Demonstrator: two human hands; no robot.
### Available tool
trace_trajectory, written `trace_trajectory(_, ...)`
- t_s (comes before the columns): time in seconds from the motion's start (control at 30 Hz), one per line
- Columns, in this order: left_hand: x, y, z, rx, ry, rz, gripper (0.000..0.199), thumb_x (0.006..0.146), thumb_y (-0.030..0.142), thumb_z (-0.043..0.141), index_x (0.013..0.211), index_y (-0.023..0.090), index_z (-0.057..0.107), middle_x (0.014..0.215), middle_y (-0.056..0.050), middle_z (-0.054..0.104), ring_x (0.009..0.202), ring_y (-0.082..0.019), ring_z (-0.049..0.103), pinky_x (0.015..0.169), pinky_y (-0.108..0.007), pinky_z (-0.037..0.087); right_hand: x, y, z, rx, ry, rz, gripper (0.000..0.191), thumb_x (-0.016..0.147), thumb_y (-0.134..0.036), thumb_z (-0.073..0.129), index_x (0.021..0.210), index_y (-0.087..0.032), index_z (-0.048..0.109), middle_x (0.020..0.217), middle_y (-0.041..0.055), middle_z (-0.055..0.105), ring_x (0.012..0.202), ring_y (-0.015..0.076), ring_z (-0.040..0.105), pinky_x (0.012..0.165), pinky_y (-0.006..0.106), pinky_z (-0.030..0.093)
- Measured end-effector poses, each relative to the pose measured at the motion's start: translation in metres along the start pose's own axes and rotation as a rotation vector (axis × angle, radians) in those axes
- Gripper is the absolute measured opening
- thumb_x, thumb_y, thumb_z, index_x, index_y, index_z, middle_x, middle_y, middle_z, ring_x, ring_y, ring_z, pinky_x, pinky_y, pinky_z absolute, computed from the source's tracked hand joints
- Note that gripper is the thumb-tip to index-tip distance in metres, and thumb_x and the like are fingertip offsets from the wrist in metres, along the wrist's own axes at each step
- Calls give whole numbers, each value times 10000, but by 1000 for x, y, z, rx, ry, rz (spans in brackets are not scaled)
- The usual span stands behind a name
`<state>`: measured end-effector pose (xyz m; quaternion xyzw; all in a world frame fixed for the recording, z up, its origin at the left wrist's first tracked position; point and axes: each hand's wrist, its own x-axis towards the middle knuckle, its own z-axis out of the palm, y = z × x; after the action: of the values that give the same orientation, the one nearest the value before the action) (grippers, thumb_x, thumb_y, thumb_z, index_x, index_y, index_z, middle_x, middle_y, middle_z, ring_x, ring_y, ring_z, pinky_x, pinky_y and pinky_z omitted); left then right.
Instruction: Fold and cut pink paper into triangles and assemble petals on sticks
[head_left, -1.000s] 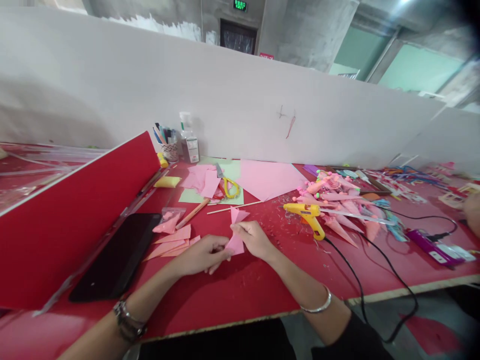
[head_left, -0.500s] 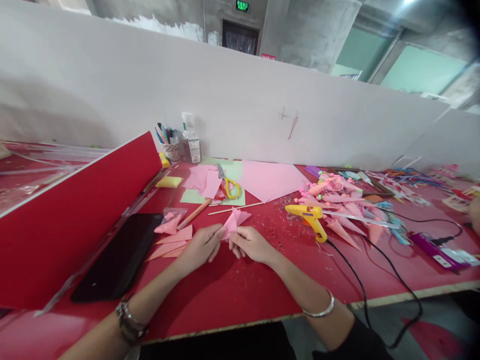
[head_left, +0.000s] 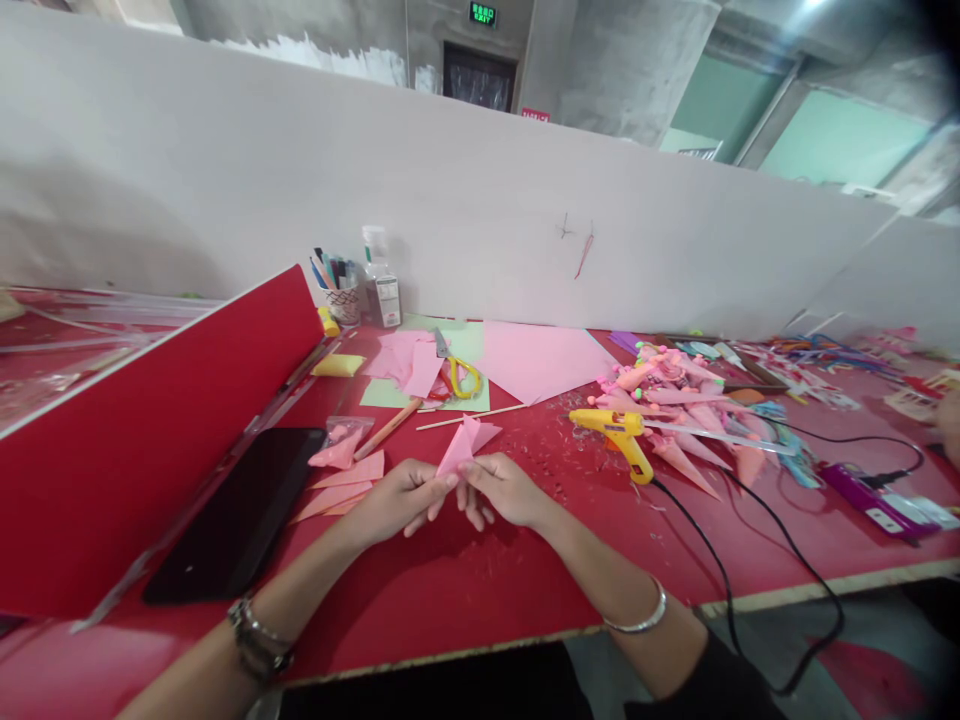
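Observation:
Between my two hands is a folded piece of pink paper, its points standing up and out to the right. My left hand pinches its lower left side with thumb and fingers. My right hand grips the lower right side, thumb on top and some fingers spread below. Left of my left hand lie several pink paper pieces in a fan, with a small clear bag of pink bits behind them. A thin wooden stick lies just beyond the folded paper.
A yellow glue gun with a black cord lies right, before a heap of pink paper cones. Yellow-handled scissors rest on paper scraps. A black phone lies left, beside a red upright board. A purple power strip sits right.
My left hand has slid slightly down and right along the paper's lower edge, showing more of its left side. The fingers of my right hand have spread out more below the paper.

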<state>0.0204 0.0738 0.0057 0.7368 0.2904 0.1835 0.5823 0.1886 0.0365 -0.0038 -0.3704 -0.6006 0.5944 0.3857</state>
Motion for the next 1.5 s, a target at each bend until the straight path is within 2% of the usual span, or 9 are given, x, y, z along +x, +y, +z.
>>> trace_trajectory(0.27,0,-1,0,-12,-63,11,426,828,501,374,619,157,512,294,77,422,305,-51,357,432,-169,329,1,0,-3,-2,56,-32,466,829,-517,376,565,-152,494,393,-45,481,306,50,422,340,167,289)
trace_trajectory(0.53,0,-2,1,-10,-47,8,374,849,472,351,737,158,521,298,107,373,268,-48,274,371,-165,258,0,-6,-2,-10,58,-38,500,847,-504,348,554,-142,530,409,-41,468,316,48,407,354,176,281)
trace_trajectory(0.8,2,14,0,20,227,-60,386,835,465,329,769,157,552,363,82,397,347,-75,362,424,-189,316,5,2,-12,124,554,-147,501,858,-513,277,582,-172,519,378,-52,404,339,67,339,377,195,244)
trace_trajectory(0.93,6,7,-1,-18,238,-96,414,809,504,340,856,155,557,409,87,385,347,-75,355,381,-189,295,8,1,-19,-247,731,-249,206,835,-313,407,782,-185,560,624,-9,540,563,115,491,534,225,387)
trace_trajectory(0.97,7,5,-2,-21,241,-98,424,805,513,340,867,154,558,424,84,388,353,-73,359,374,-186,287,9,1,-20,-404,733,-281,152,811,-237,437,874,-190,567,741,14,572,688,137,523,633,250,416)
trace_trajectory(1.03,8,1,-3,-15,248,-91,437,799,524,342,872,153,562,445,79,395,364,-70,365,366,-180,273,14,3,-23,-699,687,-301,298,757,-111,463,1026,-203,552,947,52,568,912,176,495,812,311,395)
trace_trajectory(1.13,8,0,-4,7,255,-86,441,790,529,347,861,155,568,449,74,398,372,-70,361,353,-174,249,21,8,-26,-955,558,-210,344,725,-50,493,1008,-219,592,1007,67,549,980,200,449,866,350,369)
trace_trajectory(1.27,5,6,-4,18,268,-112,426,779,524,361,838,159,572,460,67,405,379,-74,359,339,-171,228,25,10,-31,-1020,510,-153,202,743,-80,539,875,-200,634,968,68,552,967,202,454,849,339,379)
trace_trajectory(1.5,5,6,-4,-10,254,-116,397,778,505,370,796,164,574,434,73,386,383,-77,352,341,-168,217,18,11,-37,-985,412,-130,228,725,-24,540,876,-182,605,861,41,569,818,160,526,732,276,411)
